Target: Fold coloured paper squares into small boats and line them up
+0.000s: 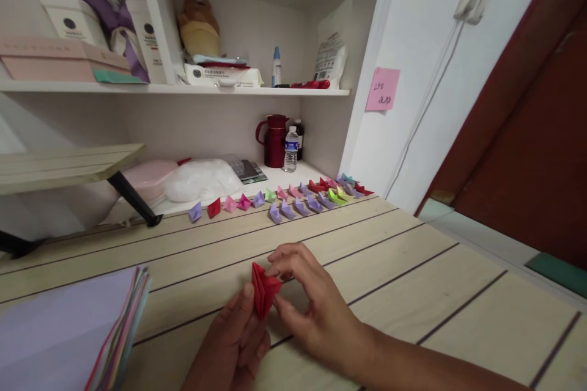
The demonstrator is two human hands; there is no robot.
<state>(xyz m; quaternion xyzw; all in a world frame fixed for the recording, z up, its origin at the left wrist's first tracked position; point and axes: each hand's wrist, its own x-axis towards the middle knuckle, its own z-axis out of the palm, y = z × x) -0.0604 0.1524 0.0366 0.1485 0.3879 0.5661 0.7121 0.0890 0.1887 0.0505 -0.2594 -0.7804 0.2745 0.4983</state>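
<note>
At the left, a stack of coloured sheets [68, 324] lay flat on the slatted tabletop [206, 266], lilac uppermost, probably kept to that side so the middle stayed free for handwork. Behind it stood a slatted riser [64, 165] on black legs. Near the front, the left hand [232, 339] had its thumb and fingers closed on a red folded paper [259, 293], holding it upright above the tabletop, apparently to steady the piece and leave its right side reachable. The right hand [316, 302] curved round in a loose ring, thumb at the paper's lower right and fingertips at its upper right, lightly gripping it, seemingly to shape the folds; how firmly, I could not tell. Beyond the hands, small paper boats [300, 206] in several colours lined the back edge, closer together toward the right, presumably set there out of the hands' way.
</note>
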